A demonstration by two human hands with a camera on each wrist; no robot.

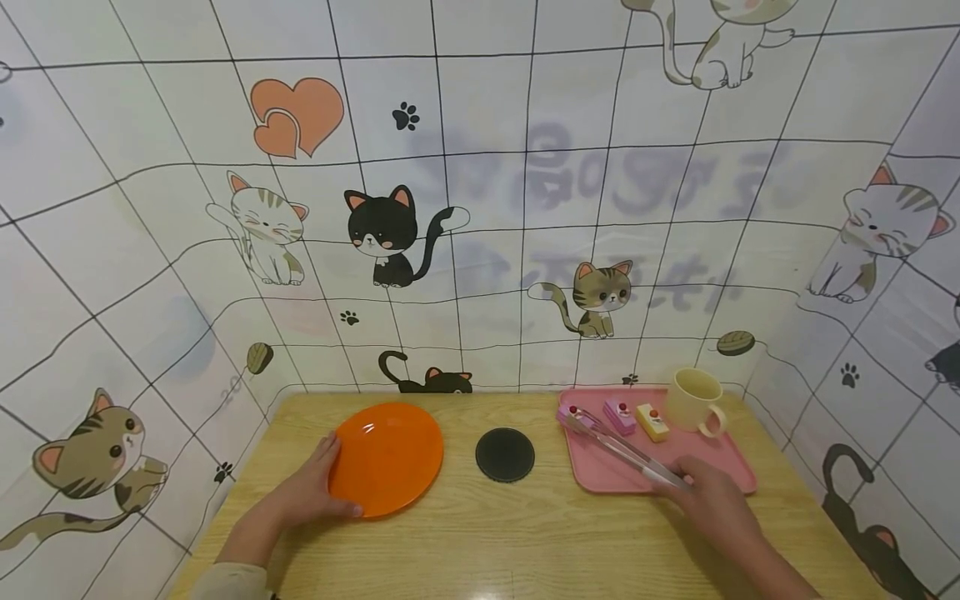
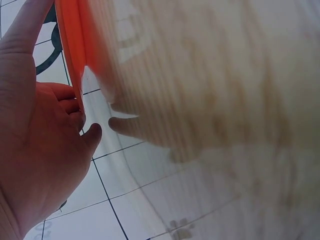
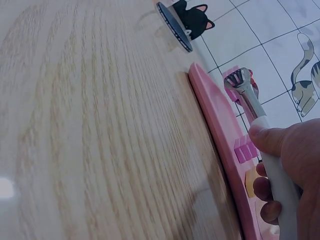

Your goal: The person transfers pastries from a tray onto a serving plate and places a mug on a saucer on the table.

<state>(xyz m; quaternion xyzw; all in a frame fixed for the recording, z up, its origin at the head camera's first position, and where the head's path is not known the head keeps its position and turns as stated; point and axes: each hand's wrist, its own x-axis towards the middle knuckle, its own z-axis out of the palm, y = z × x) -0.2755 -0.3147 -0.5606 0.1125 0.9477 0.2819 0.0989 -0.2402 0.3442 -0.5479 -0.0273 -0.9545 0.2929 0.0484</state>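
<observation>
My left hand [image 1: 311,483] grips the left rim of an orange plate [image 1: 390,458] on the table, thumb at the near side and fingers along the far side. In the left wrist view the fingers curl against the plate's edge [image 2: 72,45]. Silver tongs with white handles [image 1: 622,454] are held in my right hand [image 1: 712,504]. Their tips are around a pink toy cake [image 1: 572,412] with a red top, at the left end of a pink tray [image 1: 600,479]. Behind the tongs on that tray lie another pink cake [image 1: 619,416] and a yellow cake [image 1: 652,422].
A pale yellow mug [image 1: 693,398] stands at the tray's back right corner, its handle facing the near right. Between plate and tray lies a round dark coaster [image 1: 505,455]. A cat-printed cloth wall [image 1: 480,333] encloses the back and sides of the wooden table [image 1: 480,542].
</observation>
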